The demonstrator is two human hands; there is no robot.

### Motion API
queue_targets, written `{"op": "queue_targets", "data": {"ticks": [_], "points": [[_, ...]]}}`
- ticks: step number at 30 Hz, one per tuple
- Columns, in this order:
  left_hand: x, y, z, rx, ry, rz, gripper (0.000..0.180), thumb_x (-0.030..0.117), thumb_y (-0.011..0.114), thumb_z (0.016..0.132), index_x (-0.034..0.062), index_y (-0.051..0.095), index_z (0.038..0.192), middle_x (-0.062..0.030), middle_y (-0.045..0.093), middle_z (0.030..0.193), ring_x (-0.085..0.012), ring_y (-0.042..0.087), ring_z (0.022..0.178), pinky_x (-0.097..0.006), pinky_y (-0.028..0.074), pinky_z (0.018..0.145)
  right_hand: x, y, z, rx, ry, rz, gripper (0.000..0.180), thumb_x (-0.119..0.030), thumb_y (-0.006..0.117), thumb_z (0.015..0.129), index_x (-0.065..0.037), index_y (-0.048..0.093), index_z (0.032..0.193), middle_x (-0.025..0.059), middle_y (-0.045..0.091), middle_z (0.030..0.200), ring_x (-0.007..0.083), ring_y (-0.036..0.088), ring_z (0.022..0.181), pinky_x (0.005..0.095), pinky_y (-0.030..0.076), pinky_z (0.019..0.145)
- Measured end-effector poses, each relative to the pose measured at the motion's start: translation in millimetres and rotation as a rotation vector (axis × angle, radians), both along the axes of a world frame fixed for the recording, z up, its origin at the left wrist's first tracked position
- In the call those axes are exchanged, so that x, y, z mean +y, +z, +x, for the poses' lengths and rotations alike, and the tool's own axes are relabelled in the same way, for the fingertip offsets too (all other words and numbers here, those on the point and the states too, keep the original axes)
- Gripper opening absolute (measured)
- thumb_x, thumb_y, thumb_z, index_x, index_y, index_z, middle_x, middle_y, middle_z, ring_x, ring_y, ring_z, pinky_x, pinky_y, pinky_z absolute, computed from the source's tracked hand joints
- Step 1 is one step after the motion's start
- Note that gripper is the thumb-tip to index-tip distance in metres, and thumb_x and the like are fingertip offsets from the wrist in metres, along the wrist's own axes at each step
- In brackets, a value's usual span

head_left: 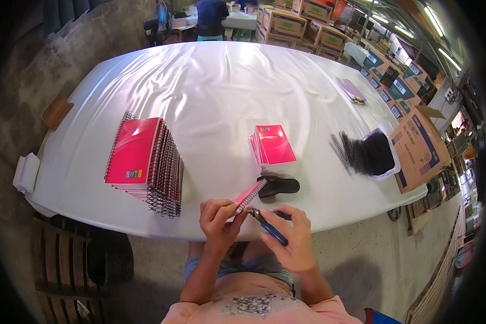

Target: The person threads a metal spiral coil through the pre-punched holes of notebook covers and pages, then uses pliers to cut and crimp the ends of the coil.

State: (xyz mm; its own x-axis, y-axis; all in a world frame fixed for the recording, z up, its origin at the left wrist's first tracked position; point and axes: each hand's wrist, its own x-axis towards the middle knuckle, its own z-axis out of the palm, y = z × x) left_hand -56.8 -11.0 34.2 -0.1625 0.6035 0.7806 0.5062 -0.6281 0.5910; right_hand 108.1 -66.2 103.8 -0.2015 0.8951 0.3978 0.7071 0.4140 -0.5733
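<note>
At the table's near edge, my left hand is closed round a pink spiral notebook, tilted with its dark coil facing up. In my right hand is a pair of pliers with blue handles. The pliers' jaws meet the near end of the coil, close to my left fingertips; whether they grip the wire is too small to tell. Just beyond lies a black, rounded object, its kind unclear. Behind it rests a short stack of pink books.
A tall stack of coil-bound pink notebooks stands on the left. To the right, loose black coils fill a white-lined container beside an open cardboard box. A purple book lies far right. Another person sits beyond the white-covered table.
</note>
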Motion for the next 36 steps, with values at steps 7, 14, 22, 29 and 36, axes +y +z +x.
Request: {"op": "queue_targets", "data": {"ticks": [7,14,22,29,36], "points": [[2.7,4.1,-0.6,0.12,0.018,0.112,0.028,0.009,0.082,0.063,0.01,0.064,0.085,0.0007,0.063,0.081,-0.0164,0.058,0.07,-0.03,0.037,0.067,2.6,-0.7,5.0,-0.005,0.039,-0.058,0.041,-0.027,0.067,0.08,-0.022,0.061,0.12,0.0089,0.053,0.113,0.0274,0.049,0.104,0.04,0.034,0.09],[1.8,3.6,-0.6,0.177,0.04,0.171,0.031,0.009,0.081,0.063,0.0102,0.064,0.088,0.0004,0.064,0.084,-0.0166,0.059,0.072,-0.031,0.038,0.067,3.5,-3.0,11.5,0.258,0.168,-0.371,0.039,-0.029,0.062,0.087,-0.013,0.057,0.122,0.012,0.06,0.098,0.0251,0.061,0.085,0.0352,0.048,0.069],[9.8,-16.2,1.8,-0.013,0.036,0.156,0.03,0.001,0.076,0.073,0.0037,0.06,0.098,-0.0068,0.06,0.088,-0.015,0.058,0.075,-0.021,0.041,0.063,15.0,-26.8,20.3,0.742,0.346,-0.813,0.041,-0.028,0.053,0.092,-0.008,0.048,0.127,0.0163,0.057,0.106,0.0269,0.059,0.096,0.0402,0.049,0.077],[-16.6,33.4,-0.3,-0.641,-0.188,-0.095,0.014,0.005,0.055,0.092,0.0002,0.056,0.105,-0.005,0.054,0.093,-0.0051,0.043,0.065,-0.019,0.035,0.058,18.4,-88.1,81.7,-0.383,-0.503,-0.301,0.043,-0.036,0.056,0.087,-0.02,0.052,0.127,0.0104,0.049,0.12,0.0294,0.046,0.115,0.0508,0.03,0.1],[-42.2,83.9,-27.2,-0.675,-0.194,0.132,0.013,0.006,0.057,0.089,0.0015,0.053,0.101,-0.0108,0.056,0.094,-0.0155,0.054,0.082,-0.029,0.043,0.076,42.9,-7.2,-9.1,0.865,0.243,-0.138,0.093,-0.055,0.071,0.072,-0.003,0.031,0.138,0.0151,0.035,0.14,0.0275,0.035,0.129,0.0485,0.027,0.105]]}}
